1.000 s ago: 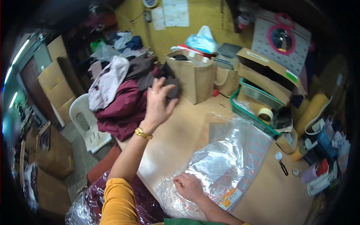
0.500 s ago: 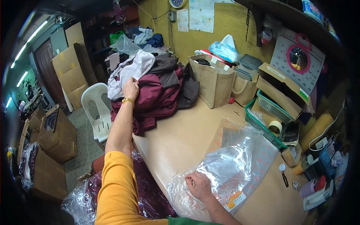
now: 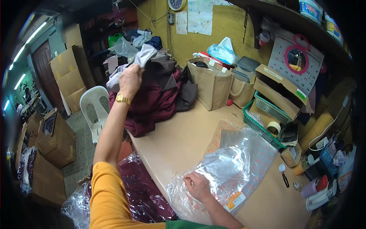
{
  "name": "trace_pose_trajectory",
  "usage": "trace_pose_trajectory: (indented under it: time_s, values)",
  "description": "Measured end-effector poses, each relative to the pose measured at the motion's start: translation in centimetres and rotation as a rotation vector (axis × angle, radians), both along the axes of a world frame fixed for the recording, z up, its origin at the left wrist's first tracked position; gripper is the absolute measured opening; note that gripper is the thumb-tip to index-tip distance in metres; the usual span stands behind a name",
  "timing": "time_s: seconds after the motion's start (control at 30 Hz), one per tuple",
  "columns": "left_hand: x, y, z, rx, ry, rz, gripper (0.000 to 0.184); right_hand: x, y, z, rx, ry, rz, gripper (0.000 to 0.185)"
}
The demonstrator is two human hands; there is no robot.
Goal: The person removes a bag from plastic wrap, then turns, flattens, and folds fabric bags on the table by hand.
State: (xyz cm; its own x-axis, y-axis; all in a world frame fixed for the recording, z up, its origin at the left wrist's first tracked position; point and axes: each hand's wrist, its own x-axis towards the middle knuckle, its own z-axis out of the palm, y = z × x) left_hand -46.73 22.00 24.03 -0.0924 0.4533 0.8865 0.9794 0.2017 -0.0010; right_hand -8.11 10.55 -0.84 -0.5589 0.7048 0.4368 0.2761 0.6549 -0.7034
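My left hand [image 3: 130,79], with a gold watch at the wrist, is closed on a light grey garment [image 3: 145,54] and lifts part of it above the clothes pile. Maroon garments [image 3: 152,100] and dark grey ones [image 3: 187,95] lie beneath and beside it at the table's far left corner. My right hand [image 3: 198,185] rests on clear plastic bags [image 3: 228,162] on the table, its fingers curled; whether they pinch the plastic is hidden. An orange-and-white label [image 3: 234,200] shows on the plastic near my right wrist.
Tan bags [image 3: 209,86] stand at the table's back, beside a green basket [image 3: 263,133] with a tape roll. A small black-handled tool [image 3: 284,178] lies at the right. Left of the table [image 3: 179,141] are a white chair [image 3: 92,110], cartons [image 3: 57,139] and plastic-wrapped maroon clothing [image 3: 141,191].
My left hand came down onto the light grey garment, closed on it and has raised part of it. My right hand stays on the plastic.
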Motion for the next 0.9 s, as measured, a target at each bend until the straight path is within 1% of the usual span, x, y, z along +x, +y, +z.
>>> trace_pose_trajectory:
  time_s: [0.03,0.07,0.1,0.13,0.17,0.2,0.23,0.27,0.3,0.33,0.37,0.4,0.43,0.47,0.5,0.53,0.57,0.6,0.63,0.67,0.7,0.73,0.77,0.83,0.87,0.9]
  values:
    - [4.5,-2.5,1.1,-0.065,-0.008,-0.086,0.011,0.2,-0.1,-0.1,-0.011,0.001,-0.003,0.004]
    - [8.5,-5.2,1.2,-0.160,-0.049,-0.194,0.007,0.5,-0.3,-0.3,-0.133,0.096,-0.035,0.009]
    - [12.7,-8.1,0.4,-0.250,-0.058,-0.217,0.006,0.8,-0.5,-0.4,-0.256,0.195,-0.074,0.015]
    - [15.5,-11.1,-1.9,-0.332,-0.003,-0.305,0.008,1.3,-0.4,-0.3,-0.495,0.413,-0.017,0.024]
    - [18.2,-14.1,-4.3,-0.417,0.045,-0.397,0.014,1.9,-0.3,0.2,-0.725,0.633,0.036,0.033]
    - [21.3,-17.2,-6.1,-0.558,-0.021,-0.511,0.017,2.6,-0.8,2.4,-0.733,0.638,0.002,0.033]
    - [23.3,-19.7,-9.8,-0.681,-0.089,-0.624,0.021,3.5,-1.7,5.1,-0.891,0.857,0.074,0.042]
    - [25.4,-21.9,-12.2,-0.800,-0.264,-0.798,0.020,4.3,-2.8,6.5,-1.033,1.086,0.151,0.051]
    - [27.3,-23.7,-14.2,-0.816,-0.378,-0.940,0.015,6.2,-1.6,1.3,-0.708,0.812,0.070,0.058]
    - [29.2,-25.5,-15.6,-0.836,-0.453,-0.992,0.010,8.3,-2.8,1.1,-0.673,0.748,0.061,0.056]
    - [30.8,-27.0,-16.1,-0.871,-0.507,-1.033,0.010,9.8,-4.3,1.1,-0.644,0.681,0.055,0.055]
    - [31.8,-27.9,-16.6,-0.938,-0.623,-1.072,0.012,10.8,-5.6,0.1,-0.660,0.681,0.020,0.055]
    - [32.8,-28.8,-17.0,-1.000,-0.742,-1.108,0.014,11.7,-6.5,-1.3,-0.701,0.685,-0.089,0.048]
    - [33.3,-29.3,-17.1,-1.022,-0.756,-1.129,0.014,12.9,-7.7,-2.4,-0.737,0.688,-0.200,0.042]
    - [33.4,-29.3,-17.0,-1.138,-0.785,-1.120,0.015,13.8,-8.9,-2.0,-0.746,0.684,-0.233,0.042]
    - [33.8,-29.5,-16.9,-1.255,-0.810,-1.106,0.017,14.4,-9.7,-1.1,-0.741,0.672,-0.313,0.036]
    - [34.4,-30.0,-16.8,-1.273,-0.812,-1.125,0.017,15.1,-10.3,-0.5,-0.730,0.663,-0.388,0.031]
    - [35.0,-30.4,-16.4,-1.196,-0.849,-1.181,0.016,15.9,-10.6,-0.2,-0.652,0.574,-0.398,0.029]
    - [35.6,-30.7,-16.2,-1.116,-0.886,-1.234,0.016,16.6,-11.2,0.3,-0.650,0.577,-0.418,0.029]
    - [36.0,-30.6,-16.2,-0.902,-0.771,-1.291,0.029,16.9,-11.6,1.0,-0.589,0.558,-0.375,0.028]
    - [36.8,-30.4,-15.8,-0.728,-0.706,-1.255,0.041,17.2,-12.1,1.7,-0.526,0.539,-0.327,0.028]
    - [37.5,-30.1,-15.2,-0.554,-0.641,-1.211,0.052,17.6,-12.5,1.5,-0.568,0.536,-0.250,0.025]
    - [38.0,-29.5,-15.0,-0.554,-0.637,-1.218,0.052,17.9,-13.2,1.9,-0.563,0.539,-0.256,0.025]
    - [38.5,-28.0,-15.5,-0.634,-0.476,-1.041,0.079,18.2,-14.5,3.2,-0.611,0.528,-0.243,0.021]
    - [38.8,-27.7,-16.8,-0.633,-0.471,-1.048,0.079,19.0,-14.9,3.2,-0.655,0.472,-0.235,0.020]
    - [39.2,-27.2,-18.7,-0.745,-0.451,-0.943,0.087,19.9,-15.1,2.7,-0.651,0.473,-0.242,0.020]
